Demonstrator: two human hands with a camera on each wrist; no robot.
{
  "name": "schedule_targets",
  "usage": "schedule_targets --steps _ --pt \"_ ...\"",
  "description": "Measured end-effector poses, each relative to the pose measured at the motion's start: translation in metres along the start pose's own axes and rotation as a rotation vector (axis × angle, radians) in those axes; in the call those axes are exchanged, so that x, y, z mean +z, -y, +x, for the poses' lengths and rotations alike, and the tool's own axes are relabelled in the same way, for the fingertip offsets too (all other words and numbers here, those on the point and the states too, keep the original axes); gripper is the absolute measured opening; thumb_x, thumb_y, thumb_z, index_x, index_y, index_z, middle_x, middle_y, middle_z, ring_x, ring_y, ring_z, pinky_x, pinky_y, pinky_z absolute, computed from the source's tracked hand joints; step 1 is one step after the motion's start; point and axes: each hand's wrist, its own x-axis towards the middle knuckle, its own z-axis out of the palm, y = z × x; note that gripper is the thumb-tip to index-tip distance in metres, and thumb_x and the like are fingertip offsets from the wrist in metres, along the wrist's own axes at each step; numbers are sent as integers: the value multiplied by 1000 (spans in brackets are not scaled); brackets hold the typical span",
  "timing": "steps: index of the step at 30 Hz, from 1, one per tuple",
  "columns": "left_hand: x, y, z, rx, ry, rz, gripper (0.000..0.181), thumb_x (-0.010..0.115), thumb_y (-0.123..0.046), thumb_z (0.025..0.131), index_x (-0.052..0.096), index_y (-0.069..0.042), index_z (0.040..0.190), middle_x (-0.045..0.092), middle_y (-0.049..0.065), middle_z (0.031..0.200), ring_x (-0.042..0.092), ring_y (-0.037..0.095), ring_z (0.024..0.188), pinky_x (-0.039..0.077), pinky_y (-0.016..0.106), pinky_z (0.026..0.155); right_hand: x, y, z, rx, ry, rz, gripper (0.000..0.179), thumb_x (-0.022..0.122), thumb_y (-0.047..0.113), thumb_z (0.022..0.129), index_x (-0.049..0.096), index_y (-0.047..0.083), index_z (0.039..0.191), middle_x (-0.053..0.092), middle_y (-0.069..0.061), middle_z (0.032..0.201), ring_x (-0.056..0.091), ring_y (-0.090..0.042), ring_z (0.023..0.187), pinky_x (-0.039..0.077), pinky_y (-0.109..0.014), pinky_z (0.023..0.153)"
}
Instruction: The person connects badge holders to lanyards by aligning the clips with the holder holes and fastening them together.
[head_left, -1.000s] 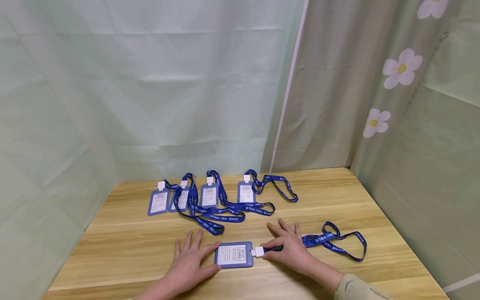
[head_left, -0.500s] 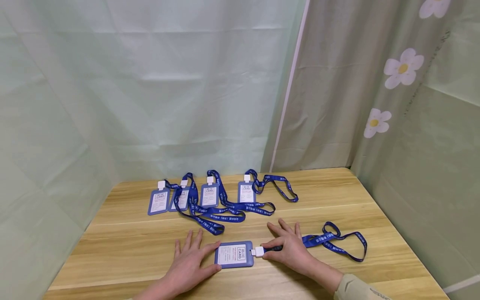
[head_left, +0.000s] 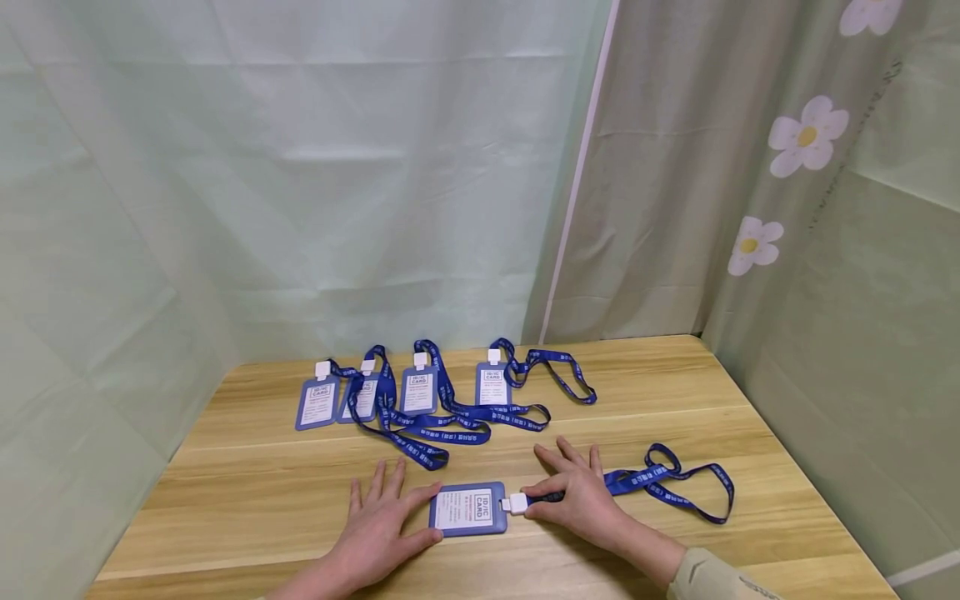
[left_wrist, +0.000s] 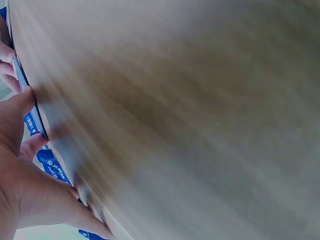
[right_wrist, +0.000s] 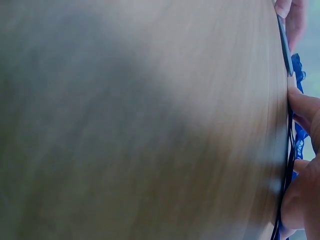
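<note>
A blue badge holder [head_left: 468, 509] with an "ID/IC CARD" insert lies flat on the table, its top end pointing right. My left hand [head_left: 380, 527] holds it at the left end, thumb and index finger on opposite corners, other fingers spread on the wood. A white clip [head_left: 517, 503] sits at the holder's slotted end. Just behind that clip my right hand [head_left: 576, 498] pinches the lanyard [head_left: 639, 478] between thumb and index finger. The blue strap runs out from under this hand to the right in a loose loop. Both wrist views catch the holder edge-on.
Toward the back of the wooden table [head_left: 247, 500] lie several more badge holders, including one at the far left [head_left: 318, 403] and one farther right [head_left: 492, 385]. Their blue straps [head_left: 450, 432] overlap in front of them. Fabric curtains [head_left: 375, 183] enclose the table's back and sides.
</note>
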Motion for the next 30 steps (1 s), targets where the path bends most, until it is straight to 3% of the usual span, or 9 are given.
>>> schedule_targets --steps 30 --pt "-1 -2 2 -25 30 -18 63 73 -60 86 63 -32 142 22 29 164 6 57 149 -5 81 109 1 1 -1 1 -9 -4 28 89 41 77 84 29 101 49 -10 155 22 -45 151 -12 -77 110"
